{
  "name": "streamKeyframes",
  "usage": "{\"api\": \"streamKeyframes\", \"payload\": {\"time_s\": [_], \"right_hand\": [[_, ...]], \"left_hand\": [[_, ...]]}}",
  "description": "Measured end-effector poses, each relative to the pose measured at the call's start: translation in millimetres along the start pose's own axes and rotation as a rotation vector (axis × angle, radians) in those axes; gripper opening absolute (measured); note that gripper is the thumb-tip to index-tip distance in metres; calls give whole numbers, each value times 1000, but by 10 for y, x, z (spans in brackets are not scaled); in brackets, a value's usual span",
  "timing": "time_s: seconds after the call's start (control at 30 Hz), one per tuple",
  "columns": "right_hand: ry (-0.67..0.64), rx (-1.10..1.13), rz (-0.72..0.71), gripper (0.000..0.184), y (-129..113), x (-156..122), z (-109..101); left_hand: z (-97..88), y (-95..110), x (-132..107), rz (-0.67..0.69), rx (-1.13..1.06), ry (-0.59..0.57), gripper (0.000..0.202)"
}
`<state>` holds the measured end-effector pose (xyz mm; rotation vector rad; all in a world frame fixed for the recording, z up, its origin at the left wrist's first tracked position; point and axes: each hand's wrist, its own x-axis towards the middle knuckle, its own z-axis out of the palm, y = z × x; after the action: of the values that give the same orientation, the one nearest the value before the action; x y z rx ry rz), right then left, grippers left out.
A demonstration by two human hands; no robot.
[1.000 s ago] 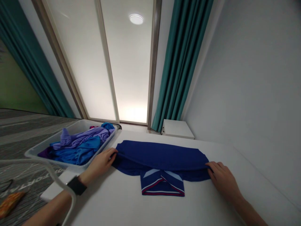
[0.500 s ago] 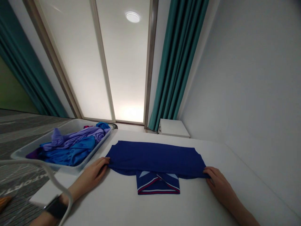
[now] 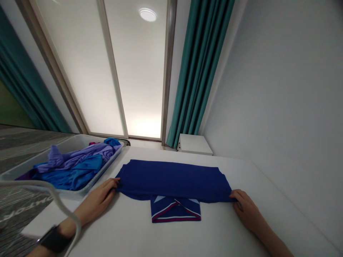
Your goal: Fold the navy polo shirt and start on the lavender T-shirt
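A navy blue polo shirt [image 3: 174, 180] lies folded over on itself on the white table [image 3: 128, 232]. Its collar [image 3: 176, 215], edged with red and white stripes, sticks out from under the fold towards me. At the fold's left end, my left hand [image 3: 107, 192] pinches the cloth between thumb and fingers. My right hand [image 3: 247, 210] grips the right end in the same way, with the thumb below the edge. A black watch [image 3: 55, 239] is on my left wrist.
A translucent plastic bin [image 3: 8, 175] of blue and purple clothes [image 3: 80, 162] stands at the table's left side. A pale cable [image 3: 57, 200] crosses the lower left. Beyond the table are a small white cabinet [image 3: 195, 142] and a teal curtain [image 3: 200, 71]; a wall [image 3: 281, 89] runs along the right.
The whole view has shifted slightly, so the shirt, bin and door sit a little further left. Both hands keep their hold at the shirt's ends, and the fold looks the same.
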<state>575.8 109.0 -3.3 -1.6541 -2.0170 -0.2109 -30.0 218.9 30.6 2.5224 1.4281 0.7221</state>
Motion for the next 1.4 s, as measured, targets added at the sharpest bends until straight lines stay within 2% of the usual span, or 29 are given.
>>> {"api": "streamKeyframes", "payload": {"time_s": [0.07, 0.13, 0.23, 0.3, 0.5, 0.57, 0.7, 0.83, 0.93, 1.23, 1.4], "right_hand": [[6, -45, -42, 25, -42, 18, -46], [17, -91, -69, 19, -121, 83, -88], [18, -123, -87, 20, -314, 281, -73], [-9, -105, -93, 24, -497, 466, 5], [-210, -71, -77, 48, -1209, 1063, 345], [-273, -86, -37, 54, -1426, 1222, 440], [-336, -79, -8, 59, -1706, 1401, 648], [-389, -65, 78, 62, -1743, 1394, 836], [-408, -75, 130, 64, -1630, 1352, 868], [-330, -237, 269, 64, -1033, 1184, 704], [-284, -298, 298, 64, -728, 1053, 666]], "left_hand": [[-38, 38, 5, 52, 119, 10, 30], [-57, 130, 48, 75, 213, 37, 28], [2, 391, 197, 92, 252, 52, 30], [103, 617, 346, 101, 248, 51, 38], [487, 1231, 888, 170, 216, -150, 53], [610, 1372, 1044, 186, 207, -201, 55], [874, 1539, 1222, 164, 201, -210, 56], [1057, 1543, 1223, 60, 224, -216, 58], [1069, 1444, 1185, 19, 252, -190, 61], [812, 883, 1095, -132, 379, -114, 60], [673, 708, 1041, -196, 401, -123, 58]]}}
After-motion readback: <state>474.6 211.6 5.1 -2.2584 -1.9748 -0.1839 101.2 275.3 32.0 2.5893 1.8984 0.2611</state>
